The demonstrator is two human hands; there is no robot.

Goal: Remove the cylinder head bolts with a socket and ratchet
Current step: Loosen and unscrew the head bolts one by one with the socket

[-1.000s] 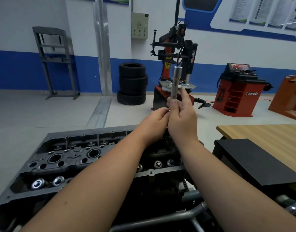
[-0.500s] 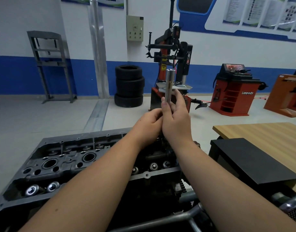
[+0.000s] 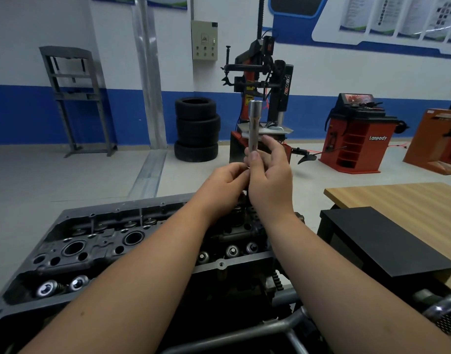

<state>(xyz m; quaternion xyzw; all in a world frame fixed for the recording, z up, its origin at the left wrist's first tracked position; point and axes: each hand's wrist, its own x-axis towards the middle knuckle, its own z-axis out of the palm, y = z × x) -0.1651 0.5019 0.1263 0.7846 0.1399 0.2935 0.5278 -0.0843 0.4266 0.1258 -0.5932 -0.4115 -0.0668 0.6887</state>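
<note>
Both hands meet above the far end of the cylinder head (image 3: pixel 112 241), a dark grey cast block pitted with round bores and small holes. In the head view, the right hand (image 3: pixel 270 180) pinches a long, smooth, bright-metal deep socket (image 3: pixel 253 126) between thumb and curled fingers, holding it upright with its open round mouth at the top. Curled in against the socket's lower end, the left hand (image 3: pixel 225 185) has its fingertips touching it, but what those fingers grip is hidden behind the knuckles. No ratchet handle can be made out. Shiny round valve-spring caps (image 3: pixel 47 288) sit in the head's recessed near trough, and more lie along the middle row. Both forearms cover much of the head's right half. A wooden table (image 3: pixel 403 200) with a flat black matte box (image 3: pixel 387 241) on it stands to the right, cut off at the frame edge. Stacked rubber tyres (image 3: pixel 197 129) stand against the blue-and-white wall.
</note>
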